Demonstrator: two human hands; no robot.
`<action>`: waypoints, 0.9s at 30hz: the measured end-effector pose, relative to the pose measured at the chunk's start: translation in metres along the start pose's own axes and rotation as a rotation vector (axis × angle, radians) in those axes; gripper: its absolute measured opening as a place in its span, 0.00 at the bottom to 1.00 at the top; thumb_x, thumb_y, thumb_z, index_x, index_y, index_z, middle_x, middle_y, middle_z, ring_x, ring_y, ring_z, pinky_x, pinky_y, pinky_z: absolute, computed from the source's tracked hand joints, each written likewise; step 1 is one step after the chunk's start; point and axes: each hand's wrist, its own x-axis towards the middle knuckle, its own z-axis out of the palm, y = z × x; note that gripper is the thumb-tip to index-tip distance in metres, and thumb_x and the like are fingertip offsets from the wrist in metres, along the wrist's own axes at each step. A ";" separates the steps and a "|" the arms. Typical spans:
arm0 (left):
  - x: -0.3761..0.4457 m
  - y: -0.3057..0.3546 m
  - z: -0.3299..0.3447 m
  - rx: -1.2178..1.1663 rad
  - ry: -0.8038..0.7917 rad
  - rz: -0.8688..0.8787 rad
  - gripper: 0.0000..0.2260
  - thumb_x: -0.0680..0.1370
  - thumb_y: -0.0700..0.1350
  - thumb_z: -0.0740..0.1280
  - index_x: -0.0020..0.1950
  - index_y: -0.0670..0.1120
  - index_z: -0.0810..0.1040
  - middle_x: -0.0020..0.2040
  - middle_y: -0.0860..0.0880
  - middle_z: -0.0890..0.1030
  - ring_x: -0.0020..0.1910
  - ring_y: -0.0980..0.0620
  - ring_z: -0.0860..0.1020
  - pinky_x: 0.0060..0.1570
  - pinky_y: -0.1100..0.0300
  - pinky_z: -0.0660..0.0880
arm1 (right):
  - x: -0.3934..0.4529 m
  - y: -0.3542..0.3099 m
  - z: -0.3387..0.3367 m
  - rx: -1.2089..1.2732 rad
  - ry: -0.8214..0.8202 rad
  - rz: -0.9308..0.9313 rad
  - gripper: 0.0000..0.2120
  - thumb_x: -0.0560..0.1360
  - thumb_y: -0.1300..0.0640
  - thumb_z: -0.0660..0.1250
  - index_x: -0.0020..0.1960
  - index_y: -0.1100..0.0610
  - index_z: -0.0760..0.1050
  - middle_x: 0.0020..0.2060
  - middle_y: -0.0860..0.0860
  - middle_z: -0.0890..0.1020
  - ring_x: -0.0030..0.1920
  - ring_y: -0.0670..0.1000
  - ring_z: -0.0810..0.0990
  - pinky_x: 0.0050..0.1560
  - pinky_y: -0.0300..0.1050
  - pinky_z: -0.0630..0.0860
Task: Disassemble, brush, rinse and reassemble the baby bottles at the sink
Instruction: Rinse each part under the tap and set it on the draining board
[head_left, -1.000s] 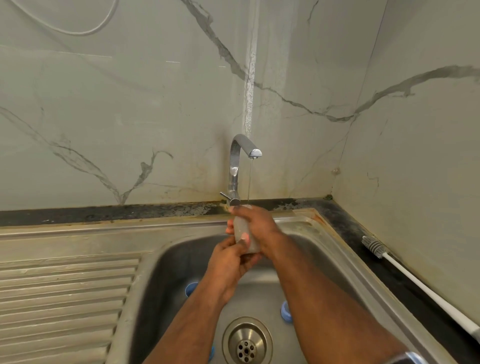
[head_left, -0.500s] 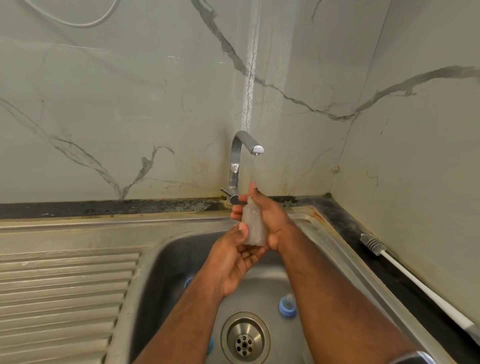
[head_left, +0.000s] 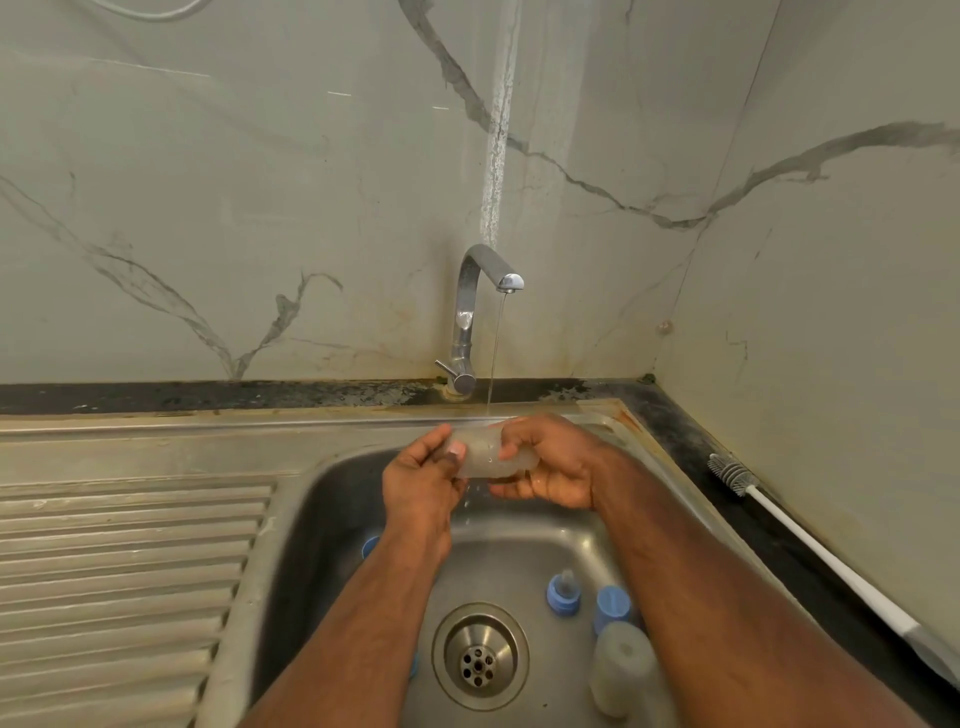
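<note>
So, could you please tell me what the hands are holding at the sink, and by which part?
Both hold one clear bottle body, lying sideways under the tap's stream: the left hand grips its left end, the right hand its right end.

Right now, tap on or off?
On. A thin stream falls from the tap spout onto the bottle, which the left hand and right hand hold.

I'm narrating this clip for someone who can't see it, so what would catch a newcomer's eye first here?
First, the two hands over the sink basin: the left hand and right hand grip a clear bottle lying sideways under a thin stream from the chrome tap. Next, blue bottle parts near the drain, and a white-handled bottle brush on the dark counter at right.
</note>
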 end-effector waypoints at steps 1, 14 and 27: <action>-0.001 0.000 0.000 0.033 -0.013 0.013 0.13 0.79 0.34 0.68 0.62 0.45 0.82 0.58 0.45 0.84 0.57 0.45 0.83 0.56 0.49 0.82 | -0.004 0.000 0.000 -0.085 0.004 0.040 0.20 0.71 0.63 0.71 0.63 0.64 0.75 0.58 0.66 0.80 0.57 0.63 0.82 0.58 0.57 0.80; -0.010 0.004 0.003 0.026 -0.218 -0.105 0.18 0.86 0.40 0.59 0.72 0.57 0.75 0.62 0.46 0.82 0.59 0.44 0.83 0.53 0.44 0.83 | 0.015 0.035 0.027 -0.092 0.322 -0.226 0.22 0.75 0.55 0.70 0.67 0.51 0.71 0.58 0.55 0.80 0.55 0.55 0.80 0.51 0.52 0.81; -0.002 -0.005 0.004 0.353 -0.135 0.168 0.28 0.76 0.37 0.74 0.66 0.65 0.75 0.60 0.48 0.83 0.56 0.50 0.83 0.50 0.55 0.84 | 0.027 0.020 0.059 -0.405 0.547 -0.337 0.30 0.73 0.29 0.61 0.68 0.44 0.63 0.60 0.50 0.77 0.60 0.55 0.77 0.61 0.59 0.77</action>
